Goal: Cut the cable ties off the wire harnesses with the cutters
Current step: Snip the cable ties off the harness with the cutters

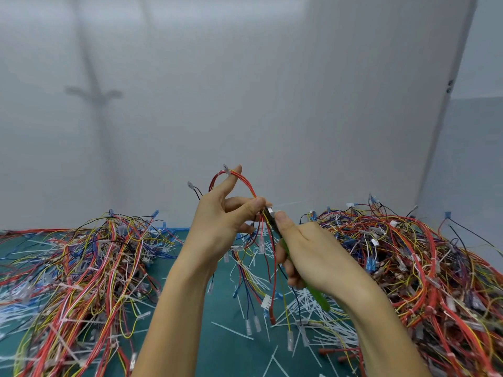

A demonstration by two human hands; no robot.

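Green mat (226, 355); raised hands (217, 221) (313, 254), harness (245, 180), cutters (318, 297)

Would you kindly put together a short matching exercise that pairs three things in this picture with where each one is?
Things:
1. cutters
2. wire harness
3. cut ties

Places:
A. pinched in the left hand
B. scattered on the green mat
C. gripped in the right hand

Pairs: 1-C, 2-A, 3-B.
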